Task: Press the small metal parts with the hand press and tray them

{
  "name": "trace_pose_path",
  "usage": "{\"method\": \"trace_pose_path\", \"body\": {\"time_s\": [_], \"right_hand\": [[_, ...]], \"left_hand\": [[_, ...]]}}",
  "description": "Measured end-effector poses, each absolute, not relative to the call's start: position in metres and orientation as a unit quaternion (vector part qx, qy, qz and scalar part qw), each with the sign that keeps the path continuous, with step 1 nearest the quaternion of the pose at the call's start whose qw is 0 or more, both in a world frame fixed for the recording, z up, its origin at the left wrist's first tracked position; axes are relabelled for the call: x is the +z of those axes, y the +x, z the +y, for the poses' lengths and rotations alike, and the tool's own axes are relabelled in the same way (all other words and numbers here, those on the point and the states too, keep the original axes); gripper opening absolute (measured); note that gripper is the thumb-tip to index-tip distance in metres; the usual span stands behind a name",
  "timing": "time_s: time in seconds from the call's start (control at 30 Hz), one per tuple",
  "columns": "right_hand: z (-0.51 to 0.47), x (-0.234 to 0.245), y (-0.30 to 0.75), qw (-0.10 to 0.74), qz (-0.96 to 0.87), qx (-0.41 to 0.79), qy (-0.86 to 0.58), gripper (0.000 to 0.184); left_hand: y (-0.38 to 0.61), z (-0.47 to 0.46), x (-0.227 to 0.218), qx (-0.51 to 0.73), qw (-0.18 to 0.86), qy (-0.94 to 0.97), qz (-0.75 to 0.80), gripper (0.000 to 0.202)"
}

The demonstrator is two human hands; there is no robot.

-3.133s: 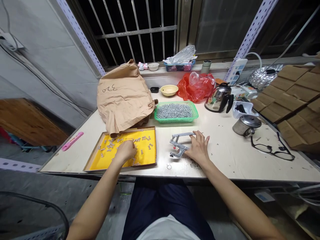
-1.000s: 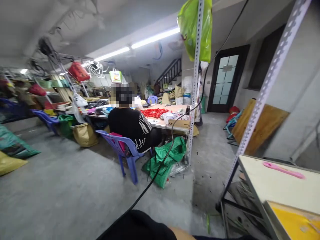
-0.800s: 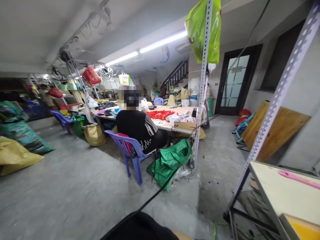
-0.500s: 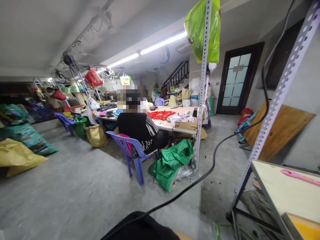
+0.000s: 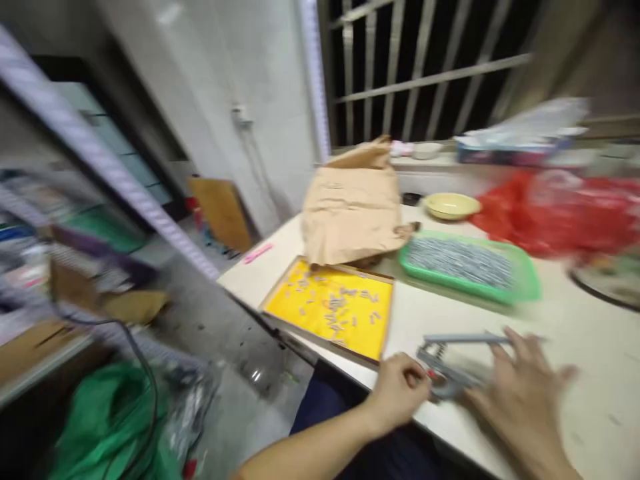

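Note:
The picture is smeared by head motion. A grey metal hand press (image 5: 457,360) stands on the white table (image 5: 575,333) near its front edge. My left hand (image 5: 400,390) is at the press's left end, fingers curled as if pinching something too small to make out. My right hand (image 5: 520,393) rests over the press's right side with its fingers spread along the lever. To the left of the press lies a yellow tray (image 5: 333,310) with several small metal pieces scattered on it.
A green basket (image 5: 470,267) full of screws sits behind the press. A brown paper bag (image 5: 353,207) stands behind the yellow tray; a yellow bowl (image 5: 450,205) and a red plastic bag (image 5: 560,210) lie farther back. A green bag (image 5: 107,420) lies on the floor at left.
My view has swung from the room with the seated person back to the table. Both hands are in view again at the press; my left hand has left the yellow tray.

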State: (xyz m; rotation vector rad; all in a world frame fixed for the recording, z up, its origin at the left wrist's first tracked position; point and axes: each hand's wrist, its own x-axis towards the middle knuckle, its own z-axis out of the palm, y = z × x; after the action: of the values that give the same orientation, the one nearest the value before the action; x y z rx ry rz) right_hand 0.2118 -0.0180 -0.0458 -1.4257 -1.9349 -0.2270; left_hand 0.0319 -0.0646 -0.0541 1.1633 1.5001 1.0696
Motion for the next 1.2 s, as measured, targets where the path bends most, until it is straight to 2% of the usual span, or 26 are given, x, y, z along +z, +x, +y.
{"method": "trace_pose_path", "body": {"time_s": [0.07, 0.2, 0.4, 0.77, 1.0, 1.2], "right_hand": [[-0.018, -0.041, 0.206, 0.282, -0.768, -0.102, -0.566, 0.052], [-0.011, -0.023, 0.195, 0.246, -0.768, -0.134, -0.576, 0.054], [-0.016, -0.004, 0.189, 0.238, -0.77, -0.13, -0.577, 0.048], [-0.016, -0.005, 0.19, 0.256, -0.766, -0.133, -0.574, 0.039], [-0.01, -0.003, 0.192, 0.27, -0.777, -0.153, -0.548, 0.053], [-0.013, -0.002, 0.189, 0.259, -0.783, -0.157, -0.544, 0.057]], "left_hand": [[0.026, -0.058, -0.048, 0.429, 0.464, 0.494, 0.597, 0.012], [0.019, -0.051, -0.039, 0.442, 0.488, 0.507, 0.556, 0.018], [0.017, -0.05, -0.038, 0.464, 0.509, 0.501, 0.524, 0.021], [0.014, -0.05, -0.036, 0.476, 0.508, 0.49, 0.525, 0.019], [0.012, -0.051, -0.031, 0.474, 0.537, 0.481, 0.506, 0.017], [0.014, -0.05, -0.032, 0.482, 0.515, 0.498, 0.504, 0.013]]}}
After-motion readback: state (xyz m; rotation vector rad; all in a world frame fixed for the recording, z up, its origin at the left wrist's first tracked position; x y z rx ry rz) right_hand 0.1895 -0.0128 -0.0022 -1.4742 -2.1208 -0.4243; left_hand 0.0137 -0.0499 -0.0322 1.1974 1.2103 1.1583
